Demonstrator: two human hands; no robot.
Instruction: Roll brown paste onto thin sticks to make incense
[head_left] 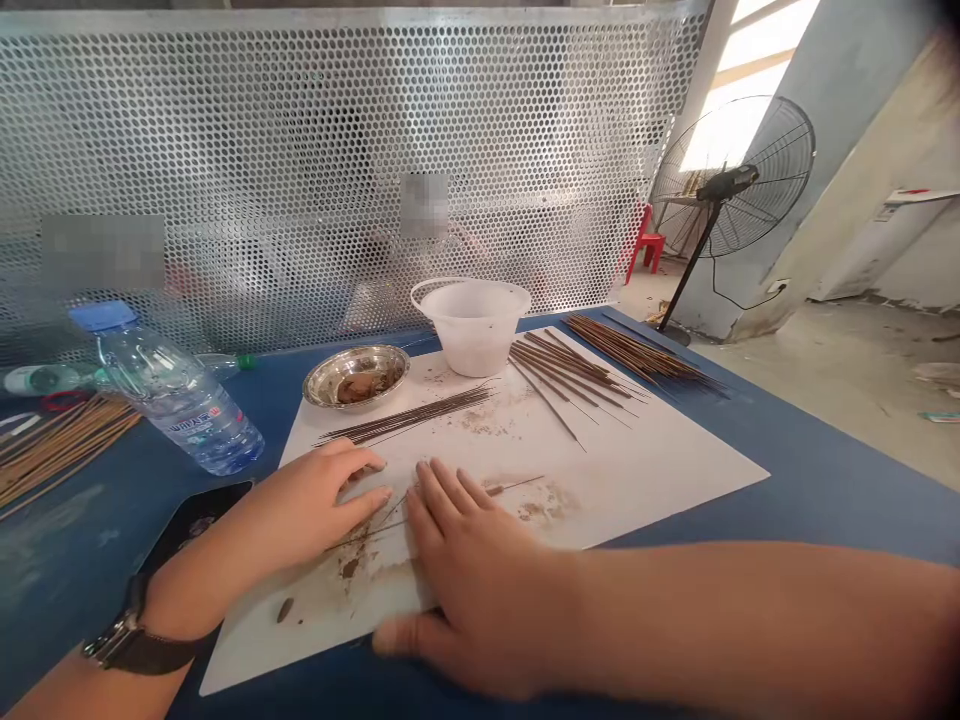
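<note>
Your left hand [315, 505] lies flat on the sheet [637, 460], fingers together; your right hand [480, 575], fingers spread, presses what looks like a thin stick [517, 485].

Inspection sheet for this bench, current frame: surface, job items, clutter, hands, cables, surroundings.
surface: blue table with a white sheet on it, smeared with brown powder.
job's things: thin stick lying on the sheet under both hands; behind it a row of dark sticks, metal dish, white bowl and coated sticks.
clutter: water bottle, bare sticks and a dark phone-like slab at the left.
hands: left hand and right hand both flat, grip open, fingers on the stick.
cables: fan cable hangs behind the pole, off the table.
surroundings: perforated metal screen, standing fan, red chair.
</note>
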